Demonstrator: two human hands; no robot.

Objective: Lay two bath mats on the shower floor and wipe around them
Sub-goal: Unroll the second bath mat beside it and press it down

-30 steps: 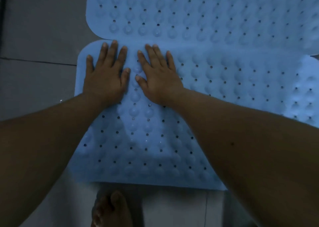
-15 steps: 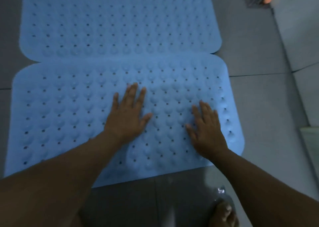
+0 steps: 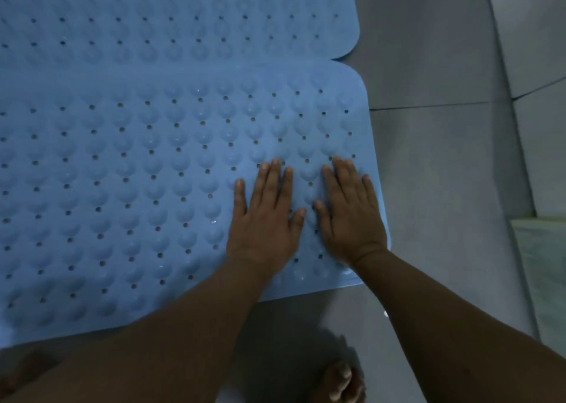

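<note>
Two blue bath mats with bumps and small holes lie flat side by side on the grey tiled floor. The far mat point(image 3: 183, 16) fills the top of the view; the near mat point(image 3: 122, 173) touches its lower edge. My left hand point(image 3: 265, 219) presses palm-down on the near mat's right part, fingers spread. Beside it, my right hand point(image 3: 349, 215) lies flat near the mat's right edge, also palm-down. Neither hand holds anything.
Grey floor tiles point(image 3: 428, 173) extend to the right of the mats. A raised ledge or wall base point(image 3: 536, 127) runs along the far right. A bare foot point(image 3: 343, 381) stands on the floor just below the near mat.
Both hands have slid rightward across the near mat from its left end to its right end, staying flat. They have come close together again. The view has followed to the right.
</note>
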